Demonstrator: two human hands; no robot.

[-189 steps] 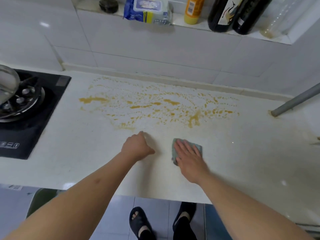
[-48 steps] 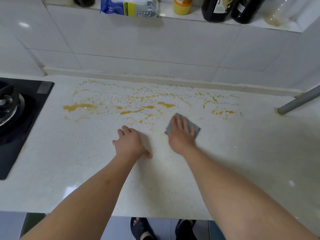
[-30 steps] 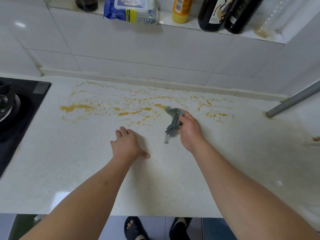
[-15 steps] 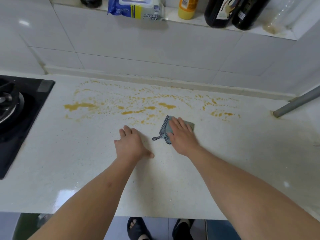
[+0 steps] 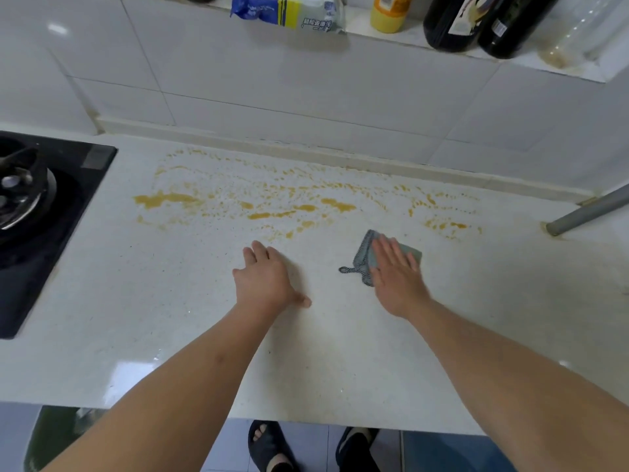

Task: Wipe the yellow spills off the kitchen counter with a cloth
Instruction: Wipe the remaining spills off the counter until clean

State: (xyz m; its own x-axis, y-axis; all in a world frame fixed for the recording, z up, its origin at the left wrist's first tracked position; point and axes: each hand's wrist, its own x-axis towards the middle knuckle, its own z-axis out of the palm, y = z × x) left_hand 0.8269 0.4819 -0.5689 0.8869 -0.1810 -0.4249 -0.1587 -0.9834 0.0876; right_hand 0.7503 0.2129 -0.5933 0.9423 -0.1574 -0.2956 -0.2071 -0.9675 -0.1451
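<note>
Counter (image 5: 340, 352) spills (image 5: 272, 206) remain, right hand (image 5: 396, 277) flattened cloth (image 5: 366, 257) again

Black gas hob (image 5: 44, 212) at left; wet-wipes pack (image 5: 286, 11), yellow bottle (image 5: 389, 11) and two dark bottles (image 5: 476, 22) on tiled ledge (image 5: 531, 61).

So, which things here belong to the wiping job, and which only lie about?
For the job:
cloth under the flat right hand
yellow spills
counter

Lying about:
stove
wipes packet
yellow bottle
two dark bottles
grey pipe
</note>
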